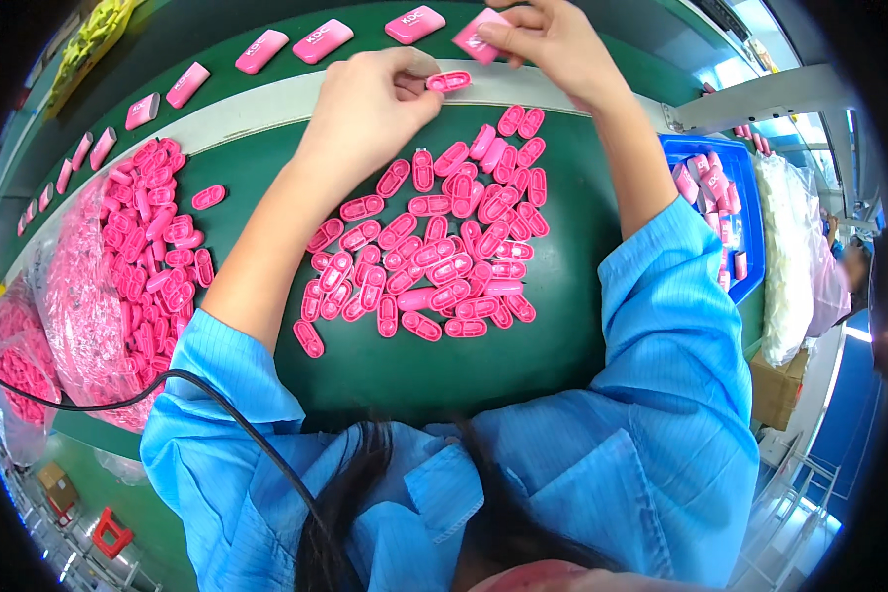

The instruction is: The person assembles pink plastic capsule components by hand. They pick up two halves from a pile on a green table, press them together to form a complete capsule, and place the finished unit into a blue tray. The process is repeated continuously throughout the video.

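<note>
Pinched between the fingertips of my left hand is a pink oval cap, its hollow side showing. My right hand, farther right, grips a pink flat case with pale print by its edge, thumb on top. The two parts are close together but apart, above the pale rail. Below my hands, a loose pile of similar pink oval caps covers the middle of the green table. Many lie hollow side up, some rounded side up.
A row of pink cases lies on the green strip beyond the rail. At left, more caps spill from a clear plastic bag. A blue bin of pink cases stands right. A black cable crosses my left sleeve.
</note>
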A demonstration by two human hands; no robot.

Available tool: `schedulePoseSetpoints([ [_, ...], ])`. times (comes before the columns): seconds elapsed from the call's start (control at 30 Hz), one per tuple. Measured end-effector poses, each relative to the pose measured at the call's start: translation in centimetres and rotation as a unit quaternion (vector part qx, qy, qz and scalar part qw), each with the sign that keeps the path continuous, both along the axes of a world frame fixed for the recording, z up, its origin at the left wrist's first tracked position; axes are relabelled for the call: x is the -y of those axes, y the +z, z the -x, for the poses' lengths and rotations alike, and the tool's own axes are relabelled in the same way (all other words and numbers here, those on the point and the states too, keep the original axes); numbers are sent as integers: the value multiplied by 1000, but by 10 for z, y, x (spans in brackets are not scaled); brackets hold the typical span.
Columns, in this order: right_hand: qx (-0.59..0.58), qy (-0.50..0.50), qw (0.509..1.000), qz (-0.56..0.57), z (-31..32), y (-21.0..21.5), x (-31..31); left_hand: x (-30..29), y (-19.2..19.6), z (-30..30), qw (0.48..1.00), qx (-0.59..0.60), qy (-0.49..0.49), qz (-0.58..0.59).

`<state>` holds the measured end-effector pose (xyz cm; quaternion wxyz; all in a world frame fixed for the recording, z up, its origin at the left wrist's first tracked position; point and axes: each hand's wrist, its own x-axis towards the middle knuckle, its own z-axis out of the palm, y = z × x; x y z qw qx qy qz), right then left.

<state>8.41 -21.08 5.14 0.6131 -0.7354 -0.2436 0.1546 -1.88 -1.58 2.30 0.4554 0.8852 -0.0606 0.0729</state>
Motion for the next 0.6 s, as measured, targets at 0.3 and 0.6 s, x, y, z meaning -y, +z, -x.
schedulePoseSetpoints([
  [0.3, -82, 25, 996, -32, 22, -33, -7, -5, -5, -2, 905, -81, -2, 418],
  [0.6, -59, 22, 993, -99, 32, -29, -12, -8, -20, -12, 928, -38, -4, 371],
])
